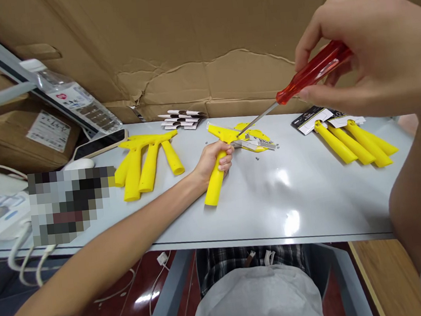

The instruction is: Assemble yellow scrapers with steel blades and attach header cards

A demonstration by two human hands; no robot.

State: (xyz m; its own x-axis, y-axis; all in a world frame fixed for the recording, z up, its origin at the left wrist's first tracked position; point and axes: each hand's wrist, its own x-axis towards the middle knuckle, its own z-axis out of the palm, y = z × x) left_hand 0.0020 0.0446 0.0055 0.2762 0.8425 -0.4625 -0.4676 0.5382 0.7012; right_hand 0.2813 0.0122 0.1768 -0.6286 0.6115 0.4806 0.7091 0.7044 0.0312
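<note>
My left hand (215, 158) is closed around the handle of a yellow T-shaped scraper (214, 186), tilted with its wide head away from me. In my right hand (368, 58) I grip a red-handled screwdriver (314, 72), slanting down to the left. Its tip meets the scraper's head or hovers just over it; I cannot tell which. Metal blades (257, 144) lie just right of the scraper, by flat yellow pieces (260, 134). A small screw (257, 158) rests on the table, with several others around the blades.
Several yellow scraper bodies (146, 166) lie at left. Several yellow handles with black-and-white cards (358, 144) are at right. Folded cards (182, 119) stand at the back against cardboard (202, 39). A plastic bottle (74, 99), phone (101, 144) and white cables (21, 246) occupy the left side.
</note>
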